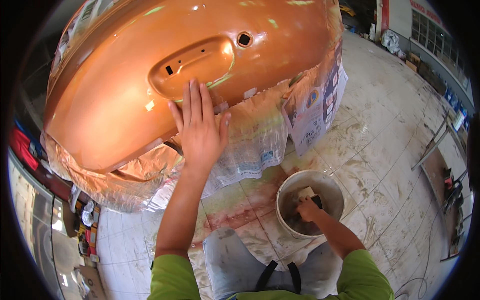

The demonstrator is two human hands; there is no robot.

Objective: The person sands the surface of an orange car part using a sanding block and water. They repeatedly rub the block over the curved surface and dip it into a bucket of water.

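Observation:
My left hand (201,127) lies with its fingers stretched out on an orange painted car body panel (112,107), just below the recessed handle area. Dark cut-outs and a round hole show in the panel, with small greenish patches where the colour differs. My right hand (306,207) reaches down into a pale bucket (285,220), its fingers curled and partly hidden. Touching or close by that hand are a cream-coloured piece (306,192) and a small black piece (317,201). What exactly the fingers grip cannot be made out.
Masking paper and newspaper (260,137) hang along the panel's lower edge. The tiled floor (370,150) is wet and stained, reddish near the bucket. A metal-legged stand (432,145) is at the right, and boxes with tools (90,235) line the left.

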